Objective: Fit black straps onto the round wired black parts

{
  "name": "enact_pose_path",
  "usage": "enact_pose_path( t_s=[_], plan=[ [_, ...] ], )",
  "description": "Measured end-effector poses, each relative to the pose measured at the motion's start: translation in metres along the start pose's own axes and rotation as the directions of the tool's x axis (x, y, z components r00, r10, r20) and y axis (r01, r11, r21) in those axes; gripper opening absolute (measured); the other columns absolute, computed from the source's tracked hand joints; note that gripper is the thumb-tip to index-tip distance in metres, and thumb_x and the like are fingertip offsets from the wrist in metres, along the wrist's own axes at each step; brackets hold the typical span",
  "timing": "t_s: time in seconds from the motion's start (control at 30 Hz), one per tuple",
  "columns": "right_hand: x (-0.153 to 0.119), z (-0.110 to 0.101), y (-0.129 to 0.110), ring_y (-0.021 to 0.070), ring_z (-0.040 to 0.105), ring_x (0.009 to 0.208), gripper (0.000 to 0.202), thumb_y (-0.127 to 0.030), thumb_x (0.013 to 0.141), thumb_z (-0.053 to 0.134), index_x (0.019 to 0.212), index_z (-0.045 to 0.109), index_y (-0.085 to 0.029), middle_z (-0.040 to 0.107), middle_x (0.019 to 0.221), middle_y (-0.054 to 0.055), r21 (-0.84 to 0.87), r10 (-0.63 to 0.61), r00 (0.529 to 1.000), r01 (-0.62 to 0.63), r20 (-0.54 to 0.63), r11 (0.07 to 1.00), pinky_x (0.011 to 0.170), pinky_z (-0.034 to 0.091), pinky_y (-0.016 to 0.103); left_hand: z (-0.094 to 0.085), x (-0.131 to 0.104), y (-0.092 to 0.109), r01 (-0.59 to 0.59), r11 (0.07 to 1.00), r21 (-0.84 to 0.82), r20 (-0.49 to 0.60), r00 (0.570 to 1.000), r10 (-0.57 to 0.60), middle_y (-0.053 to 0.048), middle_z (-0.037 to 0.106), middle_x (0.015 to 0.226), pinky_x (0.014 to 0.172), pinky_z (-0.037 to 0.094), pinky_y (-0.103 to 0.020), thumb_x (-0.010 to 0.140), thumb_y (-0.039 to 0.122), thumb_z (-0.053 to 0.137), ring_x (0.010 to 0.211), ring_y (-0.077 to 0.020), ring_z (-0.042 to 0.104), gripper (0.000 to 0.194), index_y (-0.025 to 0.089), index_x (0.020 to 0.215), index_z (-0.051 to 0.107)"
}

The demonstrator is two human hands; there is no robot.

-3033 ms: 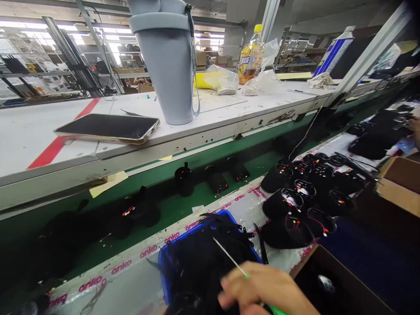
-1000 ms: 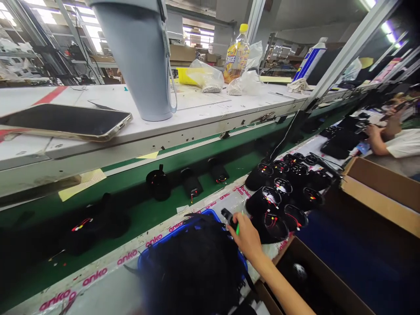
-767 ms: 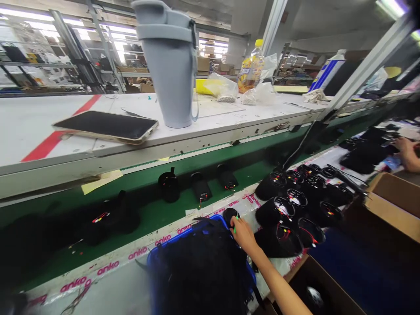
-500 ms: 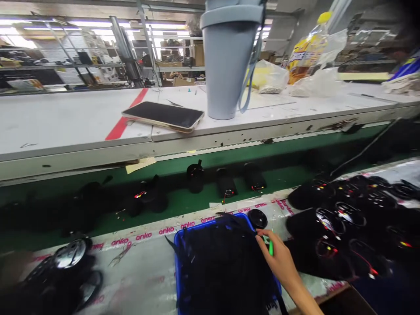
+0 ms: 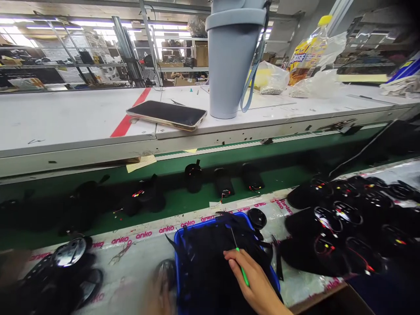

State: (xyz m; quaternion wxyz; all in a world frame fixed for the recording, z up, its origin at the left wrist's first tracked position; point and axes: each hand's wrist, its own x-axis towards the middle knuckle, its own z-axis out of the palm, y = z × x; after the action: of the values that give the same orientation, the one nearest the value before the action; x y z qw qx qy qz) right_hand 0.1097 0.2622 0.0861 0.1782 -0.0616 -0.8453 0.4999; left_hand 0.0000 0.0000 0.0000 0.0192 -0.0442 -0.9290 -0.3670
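Head view: the right hand (image 5: pixel 254 286) has drawn back from the small round black cap (image 5: pixel 257 217), which lies alone just past the far right corner of the blue bin (image 5: pixel 177 245), and now rests over the heap of black straps (image 5: pixel 210 258) in that bin. Its fingers are closed round a green-handled pick (image 5: pixel 242 271), the thin metal tip pointing up over the straps. That suggests the cap has been set down and the straps are next in hand. The left hand (image 5: pixel 164 284) is a blur at the bin's left wall; how far open it is cannot be told. Black speaker shells (image 5: pixel 331 227) crowd the bench's right end, beside the green conveyor (image 5: pixel 183 203)
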Motion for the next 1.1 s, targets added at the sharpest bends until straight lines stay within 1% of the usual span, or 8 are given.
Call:
enact_pose_path(
  t_s=[0.13,0.33,0.53,0.7,0.8,0.87,0.97,1.1],
  plan=[
    [-0.005,-0.005,-0.005,0.0286,0.054,0.096,0.060,-0.060,0.118,0.012,0.108,0.057,-0.023,0.056,0.105,0.006,-0.001,-0.002,1.000,0.002,0.013,1.000,0.084,0.045,0.036,0.013,0.056,0.022,0.225,0.972,-0.068,0.176,0.962,-0.211,-0.023,0.060,0.114,0.102,0.038,-0.047,0.067,0.069,0.042,0.109,-0.0341,0.056,0.081,0.001,0.109,0.061],
    [-0.014,-0.016,-0.011,0.0301,0.055,0.095,0.055,-0.057,0.119,0.014,0.108,0.056,-0.023,0.057,0.105,0.007,-0.023,-0.065,0.998,0.064,-0.023,0.998,0.081,0.047,0.039,0.014,0.110,0.045,0.321,0.941,-0.110,0.264,0.922,-0.283,-0.017,0.068,0.094,0.090,0.046,-0.039,0.056,0.066,0.046,0.095,-0.0296,0.063,0.063,0.013,0.088,0.060],
    [-0.016,-0.019,-0.023,0.0300,0.055,0.098,0.044,-0.046,0.121,0.019,0.111,0.056,-0.023,0.056,0.109,0.006,-0.029,-0.092,0.995,0.091,-0.032,0.995,0.084,0.049,0.039,0.016,0.110,0.053,0.313,0.948,0.047,0.250,0.916,-0.315,-0.028,0.064,0.101,0.094,0.039,-0.053,0.058,0.066,0.047,0.100,-0.0415,0.059,0.076,0.004,0.102,0.056],
    [-0.012,-0.019,-0.023,0.0293,0.054,0.099,0.041,-0.042,0.121,0.015,0.115,0.051,-0.024,0.055,0.110,0.005,-0.045,-0.196,0.979,0.199,0.052,0.979,0.082,0.050,0.037,0.038,0.114,0.046,0.315,0.947,-0.068,0.349,0.896,-0.273,-0.018,0.067,0.094,0.094,0.043,-0.041,0.063,0.050,0.052,0.096,-0.0269,0.063,0.043,0.012,0.084,0.058],
    [-0.013,-0.023,-0.025,0.0297,0.055,0.096,0.041,-0.042,0.121,0.013,0.115,0.051,-0.025,0.055,0.110,0.005,-0.083,-0.156,0.988,0.156,0.010,0.984,0.080,0.050,0.038,0.027,0.105,0.059,0.318,0.941,-0.113,0.227,0.930,-0.287,-0.022,0.062,0.106,0.100,0.036,-0.047,0.062,0.050,0.050,0.111,-0.0361,0.054,0.046,0.013,0.087,0.056],
    [-0.014,-0.025,-0.027,0.0299,0.056,0.094,0.039,-0.041,0.122,0.014,0.118,0.049,-0.026,0.056,0.109,0.005,-0.129,-0.141,0.990,0.136,-0.031,0.982,0.081,0.049,0.039,0.011,0.093,0.076,0.339,0.921,-0.193,0.258,0.923,-0.286,-0.017,0.063,0.103,0.096,0.040,-0.046,0.062,0.056,0.052,0.104,-0.0345,0.057,0.050,0.015,0.089,0.055],
    [-0.011,-0.024,-0.030,0.0285,0.059,0.084,0.038,-0.031,0.121,0.007,0.128,0.044,-0.024,0.057,0.106,0.006,-0.227,-0.241,0.970,0.242,0.034,0.943,0.075,0.051,0.038,-0.013,0.072,0.107,0.419,0.848,-0.326,0.460,0.854,-0.245,-0.007,0.062,0.077,0.071,0.049,-0.035,0.058,0.061,0.062,0.072,-0.0214,0.060,0.053,0.015,0.082,0.056],
    [0.001,-0.013,-0.035,0.0258,0.059,0.068,0.050,-0.018,0.117,-0.003,0.134,0.044,-0.018,0.059,0.095,0.008,-0.338,-0.417,0.898,0.439,0.139,0.833,0.061,0.052,0.034,-0.023,0.050,0.138,0.627,0.667,-0.403,0.680,0.693,-0.241,0.000,0.055,0.063,0.049,0.039,-0.023,0.048,0.056,0.078,0.050,-0.0083,0.047,0.063,0.010,0.085,0.061]
  ],
)
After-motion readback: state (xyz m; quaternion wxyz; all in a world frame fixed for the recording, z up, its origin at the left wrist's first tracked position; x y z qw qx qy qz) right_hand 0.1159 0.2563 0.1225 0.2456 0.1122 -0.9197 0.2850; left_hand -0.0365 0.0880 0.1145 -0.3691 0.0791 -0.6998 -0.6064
